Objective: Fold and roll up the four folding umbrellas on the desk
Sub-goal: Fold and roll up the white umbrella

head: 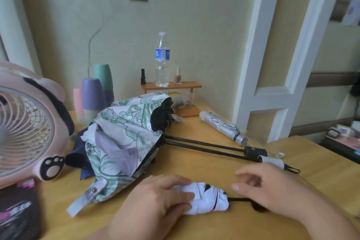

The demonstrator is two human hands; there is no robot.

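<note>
A small white umbrella (211,198), rolled into a short bundle, lies on the wooden desk (204,134) near the front edge. My left hand (155,198) lies over its left end with fingers curled round it. My right hand (270,189) hovers over the black handle and strap at its right end, fingers loosely bent, holding nothing. Behind it a leaf-print umbrella (124,138) sprawls unfolded, its black shaft and handle (255,153) stretching right. A navy umbrella (78,159) is mostly hidden under it. A rolled silver umbrella (222,125) lies at the back right.
A pink fan (29,122) stands at the left, with a dark pouch (17,212) in front of it. Stacked pastel cups (93,93) and a small wooden shelf (171,85) with a water bottle (162,60) and nail polish bottles line the back wall.
</note>
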